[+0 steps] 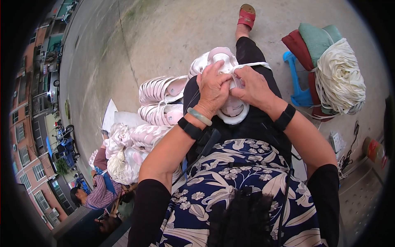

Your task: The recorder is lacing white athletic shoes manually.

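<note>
A white-and-pink shoe (232, 113) rests on my lap, its opening toward me. My left hand (214, 88) grips the shoe's upper from the left, thumb and fingertips gathered at the lacing. From the right, my right hand (253, 85) pinches a white shoelace (255, 64) close to the left fingertips; a loose length trails over my right knee. Exactly what lies between the fingertips is partly hidden. Next to my left knee sit a pair of striped pink-and-white shoes (164, 89).
More pale shoes (148, 136) and a lace bundle (119, 166) lie at the left. On the right, a thick hank of cream laces (341, 78) rests on cushions (317, 39) over a blue stool (298, 90). Another person (101, 191) sits at far left; a jar (374, 150) stands right.
</note>
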Motion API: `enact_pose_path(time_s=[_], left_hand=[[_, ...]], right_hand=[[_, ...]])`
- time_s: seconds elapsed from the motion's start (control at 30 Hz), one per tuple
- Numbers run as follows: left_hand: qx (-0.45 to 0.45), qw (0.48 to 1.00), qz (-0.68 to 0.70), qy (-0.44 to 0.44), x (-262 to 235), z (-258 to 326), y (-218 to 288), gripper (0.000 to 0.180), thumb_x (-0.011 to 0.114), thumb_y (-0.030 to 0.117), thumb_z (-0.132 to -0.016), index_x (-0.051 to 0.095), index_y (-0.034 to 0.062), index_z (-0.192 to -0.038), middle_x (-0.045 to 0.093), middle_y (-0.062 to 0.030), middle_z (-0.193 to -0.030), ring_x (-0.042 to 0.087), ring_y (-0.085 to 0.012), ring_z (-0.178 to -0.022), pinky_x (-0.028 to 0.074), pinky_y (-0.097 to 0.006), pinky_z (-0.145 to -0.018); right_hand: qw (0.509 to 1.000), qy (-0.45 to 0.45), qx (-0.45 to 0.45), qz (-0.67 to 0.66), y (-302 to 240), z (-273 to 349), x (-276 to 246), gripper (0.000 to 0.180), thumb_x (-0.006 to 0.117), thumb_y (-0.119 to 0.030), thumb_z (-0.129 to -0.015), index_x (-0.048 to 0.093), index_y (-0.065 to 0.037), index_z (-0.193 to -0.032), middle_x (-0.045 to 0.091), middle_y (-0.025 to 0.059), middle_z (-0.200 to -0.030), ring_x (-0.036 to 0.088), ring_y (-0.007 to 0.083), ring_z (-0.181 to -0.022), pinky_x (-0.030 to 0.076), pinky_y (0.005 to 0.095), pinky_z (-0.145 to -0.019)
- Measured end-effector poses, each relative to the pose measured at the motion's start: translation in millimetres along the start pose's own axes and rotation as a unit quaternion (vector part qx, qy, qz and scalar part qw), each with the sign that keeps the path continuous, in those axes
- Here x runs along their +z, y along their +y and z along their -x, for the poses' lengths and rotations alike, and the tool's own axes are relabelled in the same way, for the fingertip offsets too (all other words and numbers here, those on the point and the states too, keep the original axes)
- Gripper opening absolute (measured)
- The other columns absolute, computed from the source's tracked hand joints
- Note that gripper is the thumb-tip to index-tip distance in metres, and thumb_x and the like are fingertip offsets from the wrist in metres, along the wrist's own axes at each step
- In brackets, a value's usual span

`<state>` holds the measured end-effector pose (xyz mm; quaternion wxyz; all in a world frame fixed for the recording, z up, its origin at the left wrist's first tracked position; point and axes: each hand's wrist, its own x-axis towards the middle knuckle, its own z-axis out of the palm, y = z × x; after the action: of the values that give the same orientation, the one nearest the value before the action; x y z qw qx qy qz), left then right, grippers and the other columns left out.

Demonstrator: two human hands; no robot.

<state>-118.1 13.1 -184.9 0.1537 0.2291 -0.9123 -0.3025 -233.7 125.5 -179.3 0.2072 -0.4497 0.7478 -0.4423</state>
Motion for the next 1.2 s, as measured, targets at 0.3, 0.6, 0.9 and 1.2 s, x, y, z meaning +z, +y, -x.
enact_pose_path(time_s=[0.3, 0.6, 0.9, 1.2], left_hand=[[-0.001, 0.993, -0.117, -0.012, -2.6, -9.1, 20.5, 0.011, 0.063, 0.018, -0.069, 0.067, 0.0115, -0.077, 0.052, -0.0095, -0.121, 0.044, -0.0292, -0.115, 0.025, -0.046, -0.096], [0.019, 0.992, -0.125, -0.01, 5.8, -9.4, 23.6, 0.011, 0.06, 0.015, -0.069, 0.064, 0.0075, -0.075, 0.05, -0.0144, -0.124, 0.043, -0.0306, -0.116, 0.024, -0.049, -0.096], [0.065, 0.968, -0.227, -0.079, -12.4, -12.8, 39.2, 0.014, 0.057, 0.01, -0.067, 0.062, 0.0018, -0.077, 0.044, -0.0192, -0.124, 0.037, -0.0383, -0.118, 0.02, -0.061, -0.095], [-0.128, 0.91, -0.391, -0.044, -163.4, 127.2, -102.0, 0.024, 0.048, 0.006, -0.073, 0.059, 0.004, -0.094, 0.047, -0.017, -0.127, 0.039, -0.0369, -0.12, 0.02, -0.059, -0.098]], right_hand=[[0.99, -0.083, 0.087, 0.071, -8.6, -6.8, -3.9, 0.026, 0.056, -0.02, -0.069, 0.059, 0.0, -0.086, 0.057, 0.0234, -0.086, 0.057, 0.0398, -0.083, 0.046, 0.0462, -0.073], [0.993, -0.03, 0.113, 0.003, 4.9, -2.4, 3.8, 0.018, 0.052, -0.015, -0.071, 0.058, -0.001, -0.08, 0.06, 0.0204, -0.081, 0.058, 0.0385, -0.081, 0.045, 0.0456, -0.071], [0.975, 0.021, 0.207, -0.074, 7.9, 7.3, 9.3, 0.024, 0.055, -0.014, -0.068, 0.053, -0.004, -0.09, 0.061, 0.0134, -0.08, 0.059, 0.0335, -0.081, 0.045, 0.0406, -0.071], [0.98, 0.019, 0.177, -0.09, 6.0, 14.0, 7.5, 0.039, 0.057, -0.014, -0.068, 0.053, -0.007, -0.106, 0.06, 0.0089, -0.079, 0.06, 0.027, -0.075, 0.046, 0.0361, -0.071]])
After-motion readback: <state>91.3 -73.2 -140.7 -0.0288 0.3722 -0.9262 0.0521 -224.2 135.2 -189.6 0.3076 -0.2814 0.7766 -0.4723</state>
